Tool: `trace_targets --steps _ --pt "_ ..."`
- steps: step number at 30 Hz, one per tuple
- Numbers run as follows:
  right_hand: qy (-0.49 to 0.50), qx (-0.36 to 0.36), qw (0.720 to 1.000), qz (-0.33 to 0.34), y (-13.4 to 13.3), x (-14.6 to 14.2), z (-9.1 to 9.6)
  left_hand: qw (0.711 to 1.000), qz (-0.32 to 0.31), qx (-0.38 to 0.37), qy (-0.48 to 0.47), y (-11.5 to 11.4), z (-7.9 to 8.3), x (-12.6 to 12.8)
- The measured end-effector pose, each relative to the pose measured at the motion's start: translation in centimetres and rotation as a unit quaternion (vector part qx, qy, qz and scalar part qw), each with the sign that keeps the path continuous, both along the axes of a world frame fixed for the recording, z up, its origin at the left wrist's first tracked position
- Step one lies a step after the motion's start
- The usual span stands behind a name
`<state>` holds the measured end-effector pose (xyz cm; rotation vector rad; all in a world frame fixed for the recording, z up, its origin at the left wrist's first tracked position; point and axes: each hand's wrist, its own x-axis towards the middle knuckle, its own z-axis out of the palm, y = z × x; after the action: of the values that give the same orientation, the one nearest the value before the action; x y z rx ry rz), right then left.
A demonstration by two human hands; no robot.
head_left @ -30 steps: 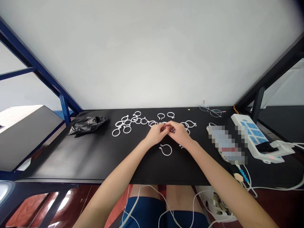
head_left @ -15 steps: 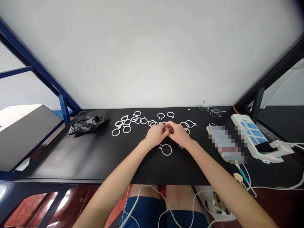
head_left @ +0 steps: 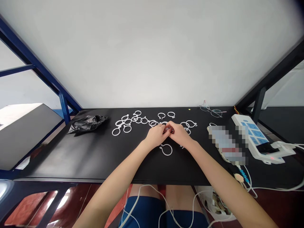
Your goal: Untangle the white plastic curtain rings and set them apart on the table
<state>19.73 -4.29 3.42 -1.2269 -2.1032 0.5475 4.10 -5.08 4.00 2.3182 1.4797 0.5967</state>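
Note:
My left hand (head_left: 155, 135) and my right hand (head_left: 178, 134) meet over the middle of the black desk (head_left: 95, 158), fingertips bent and pressed together. Between them a bit of a white plastic ring shows, mostly hidden by the fingers. Just below the hands lies a loose white ring (head_left: 171, 150) with a small clasp at its end. Part of another ring peeks out by my right wrist. Two rings (head_left: 174, 115) lie beyond the hands, and a few overlapping rings (head_left: 193, 125) are to the right. Several more rings (head_left: 127, 131) form a loose cluster on the left.
A crumpled black plastic bag (head_left: 87, 124) lies at the left. On the right are eyeglasses (head_left: 216, 113), a phone (head_left: 226, 145) with a cable, and a white power strip (head_left: 254, 136) with a plugged-in charger. White cables (head_left: 280, 189) run along the front edge and across the lap.
Both hands stay pressed together in the same place, with only slight finger movement. The whole view has shifted very slightly.

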Motion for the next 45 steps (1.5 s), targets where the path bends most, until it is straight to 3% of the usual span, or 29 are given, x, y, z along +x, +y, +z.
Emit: trace_targets --steps 45 --pt "-0.024 -0.021 0.999 -0.002 0.06 0.05 0.07 0.999 -0.001 0.019 0.051 -0.1 0.05 0.06"
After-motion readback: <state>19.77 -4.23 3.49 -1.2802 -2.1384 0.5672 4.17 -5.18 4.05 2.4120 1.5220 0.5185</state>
